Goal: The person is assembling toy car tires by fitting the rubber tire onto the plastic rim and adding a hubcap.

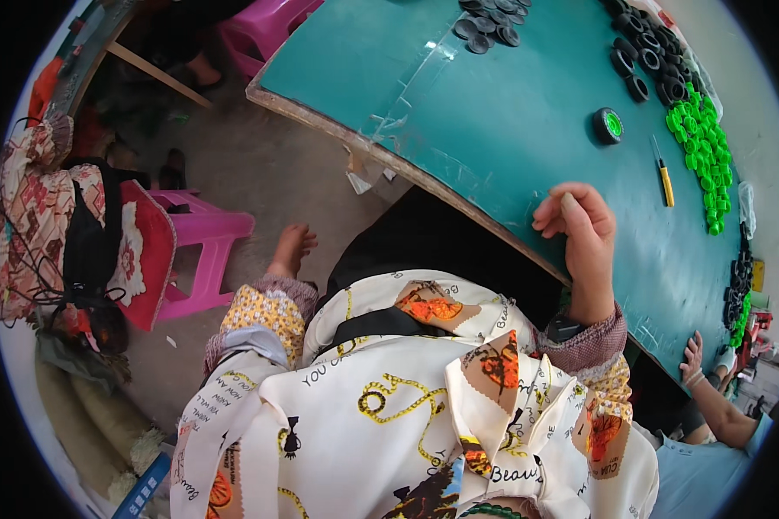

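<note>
Right hand rests at the near edge of the green table, fingers curled loosely inward, holding nothing visible. Left hand hangs below the table edge, fingers slack and empty. Beyond the right hand lie a yellow-handled knife and a black-and-green wheel, well apart from it.
</note>
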Demonstrator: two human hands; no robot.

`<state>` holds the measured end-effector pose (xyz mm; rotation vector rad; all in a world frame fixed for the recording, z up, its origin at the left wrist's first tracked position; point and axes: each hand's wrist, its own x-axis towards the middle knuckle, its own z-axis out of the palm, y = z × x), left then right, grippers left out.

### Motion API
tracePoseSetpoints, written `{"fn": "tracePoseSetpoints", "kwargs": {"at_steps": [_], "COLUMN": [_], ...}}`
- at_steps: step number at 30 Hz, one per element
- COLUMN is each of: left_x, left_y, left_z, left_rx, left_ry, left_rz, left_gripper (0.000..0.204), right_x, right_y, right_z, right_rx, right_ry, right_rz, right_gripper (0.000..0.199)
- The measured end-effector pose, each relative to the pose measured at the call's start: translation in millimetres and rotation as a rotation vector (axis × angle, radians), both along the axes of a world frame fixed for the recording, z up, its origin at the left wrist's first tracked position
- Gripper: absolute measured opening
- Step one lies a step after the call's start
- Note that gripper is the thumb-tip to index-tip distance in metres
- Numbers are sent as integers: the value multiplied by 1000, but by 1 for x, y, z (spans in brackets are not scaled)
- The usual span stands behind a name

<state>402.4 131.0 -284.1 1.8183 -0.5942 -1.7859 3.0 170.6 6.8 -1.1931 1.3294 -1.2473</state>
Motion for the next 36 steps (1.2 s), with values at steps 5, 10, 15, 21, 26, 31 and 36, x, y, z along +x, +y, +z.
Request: {"fn": "tracePoseSetpoints", "kwargs": {"at_steps": [5,10,15,21,26,31,36], "left_x": [13,-6,-33,-76,-72,-85,-93], "left_y": [38,-9,-81,-154,-168,-174,-159], "left_z": [5,106,238,235,218,213,219], "left_rx": [91,-608,-1157,-1256,-1306,-1284,-1346], "left_ry": [-117,-489,-588,-835,-1207,-1248,-1201], "left_rz": [64,109,386,104,45,-71,47], "left_gripper": [29,26,41,54,54,49,42], "right_x": [-2,-7,-2,0,-1,-5,-4], "right_y": [3,11,9,15,15,9,9], "right_z": [-3,1,-4,-8,-12,-15,-12], "right_rx": [-16,-66,-45,-114,-201,-284,-251], "right_ry": [-23,-8,-21,18,67,190,260], "right_rz": [66,89,88,83,74,64,118], "right_gripper": [16,14,14,12,11,11,12]}}
